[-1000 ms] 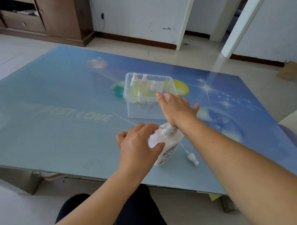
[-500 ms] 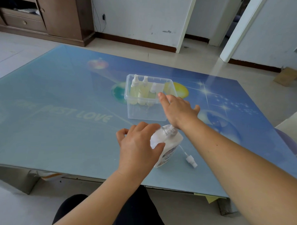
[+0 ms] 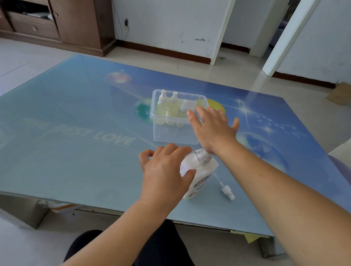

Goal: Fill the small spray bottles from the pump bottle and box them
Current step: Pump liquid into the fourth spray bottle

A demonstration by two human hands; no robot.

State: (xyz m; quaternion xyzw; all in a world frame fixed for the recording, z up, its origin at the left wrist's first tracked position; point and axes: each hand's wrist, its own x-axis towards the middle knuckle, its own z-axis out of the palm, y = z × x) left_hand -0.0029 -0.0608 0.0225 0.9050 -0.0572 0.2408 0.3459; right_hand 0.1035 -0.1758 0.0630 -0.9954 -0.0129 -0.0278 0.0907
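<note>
Spray bottles (image 3: pixel 167 109) stand filled in your box (image 3: pixel 176 136); your left hand (image 3: pixel 165 176) grips the uncapped pump bottle (image 3: pixel 201 173), your right hand (image 3: pixel 212 127) spreads empty.

A single head-worn wide-angle view looks forward and down from the near edge of the glass table (image 3: pixel 70 149), close above both forearms. The table fills the middle; floor, wall and a wooden cabinet (image 3: pixel 75 20) lie far beyond, upper left.
</note>
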